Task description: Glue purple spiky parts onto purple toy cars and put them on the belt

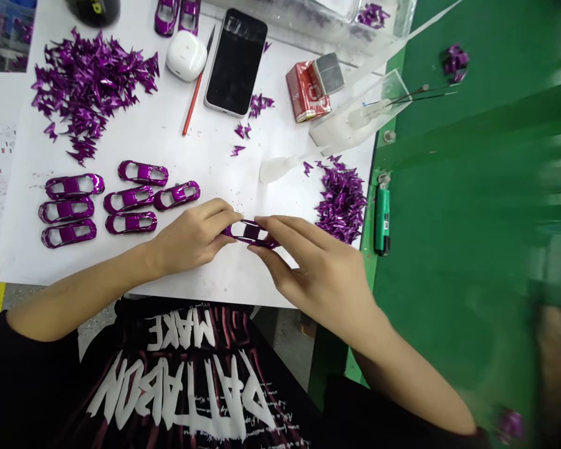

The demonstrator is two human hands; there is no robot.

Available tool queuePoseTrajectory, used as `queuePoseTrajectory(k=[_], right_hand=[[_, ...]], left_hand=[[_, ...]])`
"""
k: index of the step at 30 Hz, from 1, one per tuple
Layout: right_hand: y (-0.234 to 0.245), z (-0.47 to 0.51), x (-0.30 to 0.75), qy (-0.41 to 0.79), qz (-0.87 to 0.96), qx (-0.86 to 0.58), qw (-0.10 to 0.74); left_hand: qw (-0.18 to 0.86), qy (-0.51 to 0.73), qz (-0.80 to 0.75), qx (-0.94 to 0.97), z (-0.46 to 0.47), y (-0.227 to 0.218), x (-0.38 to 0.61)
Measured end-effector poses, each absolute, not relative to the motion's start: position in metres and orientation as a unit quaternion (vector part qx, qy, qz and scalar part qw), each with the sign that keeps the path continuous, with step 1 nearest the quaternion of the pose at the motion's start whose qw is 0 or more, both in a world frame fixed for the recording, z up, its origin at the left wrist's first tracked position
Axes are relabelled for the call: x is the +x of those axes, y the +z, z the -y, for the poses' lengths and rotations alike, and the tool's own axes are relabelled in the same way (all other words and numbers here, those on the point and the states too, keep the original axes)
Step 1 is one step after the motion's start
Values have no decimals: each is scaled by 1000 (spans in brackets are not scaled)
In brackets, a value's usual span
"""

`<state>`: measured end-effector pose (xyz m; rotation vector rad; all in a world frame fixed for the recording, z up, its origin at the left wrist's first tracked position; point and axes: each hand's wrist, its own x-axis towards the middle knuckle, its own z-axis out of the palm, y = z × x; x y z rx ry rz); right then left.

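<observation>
- Dead centre, the left hand [191, 237] pinches one end of a glossy purple car-shaped shell [251, 232]!
- The right hand [313, 274] has the other end, fingers curled over the shell's edge.
- Just left of the shell, seven matching glossy purple car shells [129, 199] sit in rows on a white paper sheet [206, 156].
- Just right of it, a heap of jagged metallic purple pieces [340, 202].
- Well up and left, a bigger heap of jagged purple pieces [91, 87].
- Straight ahead, a black smartphone [236, 62] lies beside a red-handled craft knife [194, 100] and a white rounded earbud case [186, 56].
- Far right, a green cylindrical lighter [382, 215]!
</observation>
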<state>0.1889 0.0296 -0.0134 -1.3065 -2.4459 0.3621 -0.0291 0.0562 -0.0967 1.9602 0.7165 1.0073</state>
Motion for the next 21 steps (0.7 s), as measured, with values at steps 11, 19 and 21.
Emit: queuePoseTrajectory(k=[11,19,21], right_hand=[[-30,2,204,-1,874,-444,196],[-24,6,202,32,868,-436,236],[-20,5,201,73,868,-445,207]], left_hand=[[577,307,-268,708,-59,-71,-27],[720,186,-265,614,-59,-62,-29],[731,187,-250,607,-59,-63,-30]])
